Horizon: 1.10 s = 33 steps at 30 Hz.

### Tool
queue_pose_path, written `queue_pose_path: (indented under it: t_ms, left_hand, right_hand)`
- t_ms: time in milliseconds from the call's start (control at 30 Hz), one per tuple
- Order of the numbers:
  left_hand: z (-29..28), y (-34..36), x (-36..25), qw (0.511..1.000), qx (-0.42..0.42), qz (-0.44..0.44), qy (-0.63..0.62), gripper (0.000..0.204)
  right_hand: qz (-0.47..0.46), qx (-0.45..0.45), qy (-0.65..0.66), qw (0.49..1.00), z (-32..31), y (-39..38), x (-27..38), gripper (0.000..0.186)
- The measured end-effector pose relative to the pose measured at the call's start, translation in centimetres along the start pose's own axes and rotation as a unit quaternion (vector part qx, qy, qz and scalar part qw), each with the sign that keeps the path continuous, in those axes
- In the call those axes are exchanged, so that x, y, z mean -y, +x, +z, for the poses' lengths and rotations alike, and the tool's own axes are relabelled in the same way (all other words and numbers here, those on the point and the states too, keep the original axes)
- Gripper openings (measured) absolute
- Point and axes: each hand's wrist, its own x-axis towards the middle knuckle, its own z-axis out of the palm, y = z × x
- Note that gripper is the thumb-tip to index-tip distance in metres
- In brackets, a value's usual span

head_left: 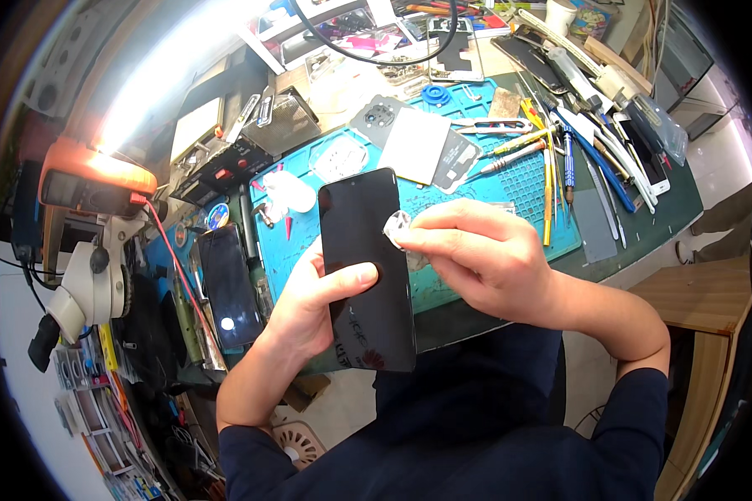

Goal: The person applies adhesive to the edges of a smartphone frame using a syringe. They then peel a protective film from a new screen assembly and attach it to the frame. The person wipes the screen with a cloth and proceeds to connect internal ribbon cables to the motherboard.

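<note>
A black smartphone (363, 242) is held upright over the near edge of the bench, its dark glossy face turned to me. My left hand (313, 292) grips it from the left, thumb lying across the front and the other fingers hidden behind. On the right, my right hand (489, 259) pinches a small crumpled whitish wad (397, 227), which looks like tissue or film, at the phone's right edge. Whether the wad touches the glass I cannot tell. Behind them lies a blue repair mat (309, 225) with a white card (415, 145) and grey phone back plates (458, 163).
Tweezers, screwdrivers (510, 157) and other hand tools crowd the right side. Another dark phone (228, 284) lies at the left. An orange multimeter (92, 179) and a white microscope arm (92, 280) stand far left. A black cable (376, 60) loops overhead at the back.
</note>
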Motion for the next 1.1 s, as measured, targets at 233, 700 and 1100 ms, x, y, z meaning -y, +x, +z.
queue_pose_path:
  t_ms: [233, 700, 1100]
  left_hand:
    - [0.1, -0.1, -0.1, 0.999, -0.022, 0.03, 0.006, 0.045]
    - [-0.2, 0.3, -0.2, 0.988, -0.107, 0.113, -0.014, 0.034]
    - [4.1, 0.1, 2.6, 0.848, -0.208, 0.487, 0.034, 0.029]
  right_hand:
    - [0.017, 0.02, 0.036, 0.999, 0.3, -1.0, 1.5, 0.031]
    - [0.017, 0.091, 0.137, 0.986, 0.4, -6.9, 5.4, 0.033]
    - [0.388, -0.133, 0.497, 0.765, 3.1, -2.9, 7.2, 0.025]
